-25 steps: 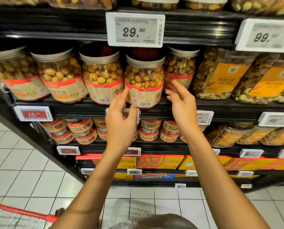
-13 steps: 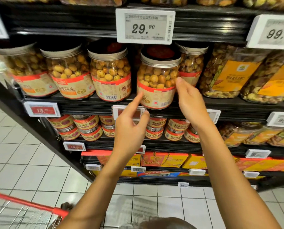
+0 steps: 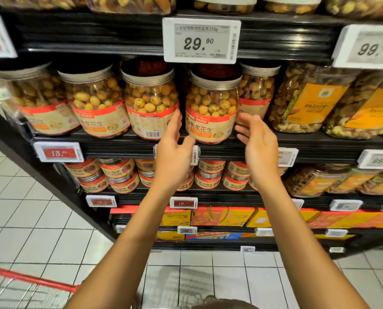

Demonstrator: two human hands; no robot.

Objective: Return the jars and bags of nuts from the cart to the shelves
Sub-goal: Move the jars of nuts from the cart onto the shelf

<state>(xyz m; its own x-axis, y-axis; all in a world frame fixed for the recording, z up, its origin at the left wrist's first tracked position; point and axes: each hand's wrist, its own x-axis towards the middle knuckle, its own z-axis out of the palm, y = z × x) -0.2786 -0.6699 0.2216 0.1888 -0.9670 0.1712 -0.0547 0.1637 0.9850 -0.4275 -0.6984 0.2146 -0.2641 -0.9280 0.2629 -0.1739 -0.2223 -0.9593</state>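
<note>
Head cam: left hand (image 3: 175,150) is spread, fingers straight, just left of the peanut jar (image 3: 210,108); right hand (image 3: 257,143) is spread too, just right of it. Jar's standing at the shelf (image 3: 119,150) lip, so a careless nudge could tip it off. Can't tell if any fingers touch it; cart (image 3: 30,284) is mostly cropped.

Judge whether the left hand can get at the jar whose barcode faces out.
Probably yes: the left hand is open and empty, its fingertips beside the barcode jar at the front of the shelf, nothing between them.
</note>
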